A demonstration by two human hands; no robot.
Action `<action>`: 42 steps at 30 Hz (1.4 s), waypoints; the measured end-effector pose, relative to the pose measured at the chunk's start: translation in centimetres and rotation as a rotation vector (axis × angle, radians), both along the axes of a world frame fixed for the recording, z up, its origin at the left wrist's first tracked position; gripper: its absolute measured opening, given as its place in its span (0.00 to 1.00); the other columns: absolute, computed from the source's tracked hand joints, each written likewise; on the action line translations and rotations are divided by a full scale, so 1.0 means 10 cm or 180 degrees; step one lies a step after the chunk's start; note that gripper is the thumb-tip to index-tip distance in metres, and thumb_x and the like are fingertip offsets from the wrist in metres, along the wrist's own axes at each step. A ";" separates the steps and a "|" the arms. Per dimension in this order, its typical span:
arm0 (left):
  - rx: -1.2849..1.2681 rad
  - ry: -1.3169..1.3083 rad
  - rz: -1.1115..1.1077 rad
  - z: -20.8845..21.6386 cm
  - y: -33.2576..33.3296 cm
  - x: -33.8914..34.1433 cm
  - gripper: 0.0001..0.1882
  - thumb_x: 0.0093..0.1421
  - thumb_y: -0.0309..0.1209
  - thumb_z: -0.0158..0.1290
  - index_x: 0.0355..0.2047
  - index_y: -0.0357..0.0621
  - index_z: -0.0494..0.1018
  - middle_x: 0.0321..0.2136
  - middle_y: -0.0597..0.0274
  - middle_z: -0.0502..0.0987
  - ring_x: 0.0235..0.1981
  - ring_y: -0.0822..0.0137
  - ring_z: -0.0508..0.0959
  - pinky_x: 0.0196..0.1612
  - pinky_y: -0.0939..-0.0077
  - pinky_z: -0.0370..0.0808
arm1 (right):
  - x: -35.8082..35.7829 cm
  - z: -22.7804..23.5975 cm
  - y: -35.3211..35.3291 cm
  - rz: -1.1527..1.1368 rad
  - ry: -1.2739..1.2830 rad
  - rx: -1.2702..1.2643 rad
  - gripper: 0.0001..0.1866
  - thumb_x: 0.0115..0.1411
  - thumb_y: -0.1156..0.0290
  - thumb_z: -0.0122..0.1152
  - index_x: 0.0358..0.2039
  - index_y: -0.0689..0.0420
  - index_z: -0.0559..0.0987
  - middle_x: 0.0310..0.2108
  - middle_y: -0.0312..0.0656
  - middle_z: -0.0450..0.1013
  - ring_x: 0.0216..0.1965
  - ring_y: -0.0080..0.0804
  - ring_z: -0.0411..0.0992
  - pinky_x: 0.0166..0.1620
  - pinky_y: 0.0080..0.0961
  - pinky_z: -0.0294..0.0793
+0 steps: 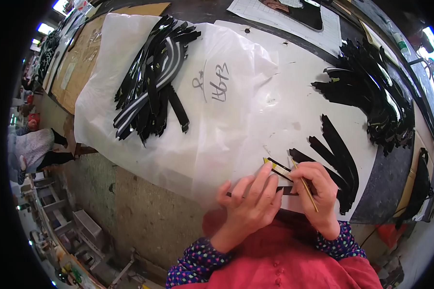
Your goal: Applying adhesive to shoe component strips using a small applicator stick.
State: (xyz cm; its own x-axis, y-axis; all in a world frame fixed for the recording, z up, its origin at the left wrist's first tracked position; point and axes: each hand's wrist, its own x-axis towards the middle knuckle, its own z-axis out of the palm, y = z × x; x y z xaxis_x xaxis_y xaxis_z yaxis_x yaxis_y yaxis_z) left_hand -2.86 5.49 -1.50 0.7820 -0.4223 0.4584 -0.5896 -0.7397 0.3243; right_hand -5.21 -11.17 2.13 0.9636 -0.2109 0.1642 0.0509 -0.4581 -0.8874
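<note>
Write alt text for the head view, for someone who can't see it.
A person's right hand holds a thin stick near a small black-edged piece under the left hand's fingertips, on a white surface. Loose black strips lie nearby; a left pile rests on pale plastic, a right pile opposite.

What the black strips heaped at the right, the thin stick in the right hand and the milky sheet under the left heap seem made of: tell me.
Black strips: probably leather or a synthetic, glossy; they bend and throw bright highlights.
Thin stick: likely wood or bamboo, from its tan colour.
Milky sheet: apparently thin plastic film, translucent, wrinkled and softly shiny.
</note>
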 end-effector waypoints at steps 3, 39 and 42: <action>0.0042 0.0023 -0.0002 0.02 0.01 0.00 0.17 0.55 0.43 0.61 0.44 0.57 0.79 0.57 0.75 0.77 0.50 0.71 0.68 0.62 0.58 0.51 | 0.00 0.01 0.01 0.0001 -0.0005 -0.0011 0.09 0.60 0.88 0.60 0.40 0.64 0.80 0.39 0.45 0.75 0.26 0.24 0.76 0.28 0.19 0.76; 0.0055 0.0267 -0.0141 0.06 -0.01 0.01 0.27 0.52 0.35 0.64 0.55 0.58 0.76 0.61 0.72 0.73 0.51 0.67 0.68 0.62 0.59 0.53 | -0.19 0.06 -0.07 -0.0231 -0.0192 -0.0750 0.12 0.57 0.88 0.64 0.40 0.61 0.79 0.37 0.46 0.75 0.32 0.39 0.77 0.33 0.28 0.77; 0.0161 0.0311 -0.0138 0.07 0.00 0.01 0.29 0.53 0.36 0.64 0.57 0.61 0.76 0.61 0.73 0.73 0.51 0.67 0.67 0.62 0.59 0.53 | -0.19 0.06 -0.06 -0.0227 -0.0176 -0.0780 0.12 0.56 0.88 0.64 0.40 0.61 0.79 0.37 0.47 0.75 0.33 0.40 0.77 0.33 0.29 0.78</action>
State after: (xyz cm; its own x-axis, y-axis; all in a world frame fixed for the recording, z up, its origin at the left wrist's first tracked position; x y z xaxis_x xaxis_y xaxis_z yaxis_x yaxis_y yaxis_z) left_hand -2.77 5.46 -0.79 0.8024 -0.4772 0.3583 -0.5888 -0.7311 0.3447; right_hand -7.10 -11.78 2.69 0.9359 -0.2255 0.2706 0.0560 -0.6632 -0.7463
